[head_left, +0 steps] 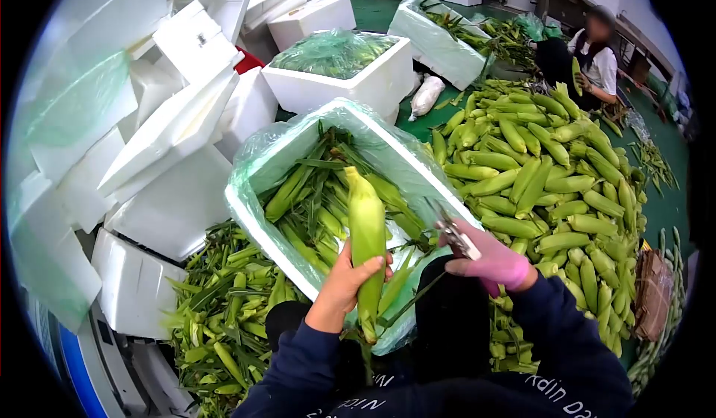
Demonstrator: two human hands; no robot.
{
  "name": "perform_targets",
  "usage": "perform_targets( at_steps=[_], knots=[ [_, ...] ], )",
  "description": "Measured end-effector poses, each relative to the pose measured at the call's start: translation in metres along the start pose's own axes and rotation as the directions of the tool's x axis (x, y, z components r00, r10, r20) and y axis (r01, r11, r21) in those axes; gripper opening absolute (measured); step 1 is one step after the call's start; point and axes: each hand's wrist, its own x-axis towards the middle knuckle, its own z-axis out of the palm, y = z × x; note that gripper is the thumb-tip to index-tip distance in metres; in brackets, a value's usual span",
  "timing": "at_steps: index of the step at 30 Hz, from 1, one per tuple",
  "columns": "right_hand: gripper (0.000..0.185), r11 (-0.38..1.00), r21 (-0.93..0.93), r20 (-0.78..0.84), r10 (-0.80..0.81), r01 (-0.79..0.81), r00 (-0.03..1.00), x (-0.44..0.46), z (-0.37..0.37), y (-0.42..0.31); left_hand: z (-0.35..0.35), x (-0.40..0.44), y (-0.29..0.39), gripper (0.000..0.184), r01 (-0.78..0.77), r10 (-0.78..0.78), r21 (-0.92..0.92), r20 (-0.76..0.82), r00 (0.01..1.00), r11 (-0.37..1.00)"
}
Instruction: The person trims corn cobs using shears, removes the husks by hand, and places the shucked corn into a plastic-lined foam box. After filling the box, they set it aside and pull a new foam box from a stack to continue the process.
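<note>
Left hand (349, 280) grasps an upright corn ear (366, 250); right hand (496, 258) grips a metal cutting tool (460, 237).
Green-lined foam box (339, 112) beyond; corn pile (548, 172) right.

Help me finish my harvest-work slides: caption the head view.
Left hand holding a husk-covered corn ear over a lined box; right hand gripping a metal tool.

1. Open white foam box (261, 248): matt, smooth walls.
2. Thin translucent green plastic liner (253, 157): glossy, wrinkled.
3. Long pale-green corn ear in husk (365, 224): smooth, soft sheen.
4. Small silver metal hand tool (460, 240): shiny.
5. Pink glove (498, 258): matt; material uncertain.
6. Navy right sleeve (556, 317): matt cloth, folded.
</note>
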Motion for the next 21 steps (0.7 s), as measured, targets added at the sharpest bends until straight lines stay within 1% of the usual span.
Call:
perform_targets(
  at_steps=[2,3,4,5,6,7,8,9,10,11,12,14,16,17,18,19,20,21],
  knots=[
    [0.071,0.989,-0.121,0.088,-0.078,0.089,0.993,0.012,0.005,-0.005,0.001,-0.015,0.000,0.054,-0.018,0.009,0.131,0.071,0.997,0.991],
    [0.069,0.970,-0.220,0.161,-0.065,0.100,0.985,0.016,0.004,-0.014,0.000,-0.024,-0.002,0.057,-0.019,-0.002,0.196,0.106,0.994,0.981],
    [0.066,0.935,-0.268,0.232,-0.173,0.234,0.957,0.019,0.008,-0.019,-0.001,-0.032,-0.008,0.063,-0.101,0.079,0.353,0.075,0.994,0.930],
    [0.066,0.928,-0.291,0.270,-0.153,0.232,0.951,0.018,0.010,-0.024,-0.002,-0.039,-0.015,0.070,-0.168,0.161,0.504,0.059,0.985,0.847],
    [0.066,0.920,-0.314,0.310,-0.133,0.233,0.942,0.016,0.012,-0.030,-0.002,-0.044,-0.020,0.076,-0.226,0.245,0.642,0.061,0.968,0.733],
    [0.067,0.901,-0.387,0.313,-0.071,0.195,0.947,0.011,0.014,-0.044,0.001,-0.052,-0.018,0.077,-0.228,0.275,0.658,0.033,0.961,0.718],
    [0.062,0.840,-0.486,0.292,-0.102,0.240,0.951,0.009,0.014,-0.050,0.007,-0.062,-0.011,0.077,-0.182,0.279,0.760,0.000,0.960,0.624],
    [0.059,0.765,-0.583,0.307,-0.105,0.274,0.946,0.011,0.012,-0.052,0.015,-0.071,-0.001,0.076,-0.136,0.290,0.844,-0.024,0.957,0.519],
    [0.056,0.672,-0.676,0.320,-0.102,0.302,0.942,0.010,0.011,-0.054,0.019,-0.076,0.003,0.076,-0.095,0.309,0.909,-0.038,0.950,0.405],
    [0.054,0.598,-0.733,0.291,-0.154,0.324,0.944,0.007,0.013,-0.052,0.020,-0.078,-0.001,0.074,-0.082,0.360,0.952,-0.032,0.933,0.296],
    [0.054,0.546,-0.777,0.288,-0.133,0.313,0.948,0.007,0.015,-0.049,0.020,-0.081,-0.004,0.071,-0.058,0.351,0.964,-0.038,0.936,0.259],
    [0.053,0.620,-0.710,0.292,-0.173,0.334,0.941,0.002,0.026,-0.046,0.020,-0.090,-0.009,0.070,-0.131,0.339,0.919,-0.003,0.941,0.371],
    [0.051,0.691,-0.684,0.207,-0.124,0.234,0.970,-0.006,0.039,-0.038,0.001,-0.092,-0.018,0.067,-0.266,0.361,0.866,0.108,0.926,0.423],
    [0.049,0.718,-0.649,0.250,-0.114,0.254,0.961,-0.006,0.036,-0.037,-0.009,-0.092,-0.022,0.065,-0.219,0.255,0.778,0.078,0.964,0.589],
    [0.047,0.757,-0.594,0.301,-0.106,0.273,0.948,-0.008,0.036,-0.029,-0.019,-0.099,-0.025,0.063,-0.121,0.115,0.679,0.054,0.992,0.724],
    [0.044,0.915,-0.355,0.384,-0.043,0.191,0.922,-0.002,0.038,0.005,-0.024,-0.107,-0.022,0.058,-0.041,-0.019,0.523,0.109,0.994,0.852],
    [0.042,0.989,-0.104,0.452,-0.044,0.101,0.891,-0.007,0.048,0.010,-0.027,-0.118,-0.015,0.054,0.068,-0.140,0.361,0.176,0.974,0.930],
    [0.040,0.990,0.139,0.518,-0.044,-0.034,0.854,-0.013,0.059,0.015,-0.032,-0.133,-0.011,0.075,0.094,-0.188,0.379,0.218,0.958,0.921]
  ],
)
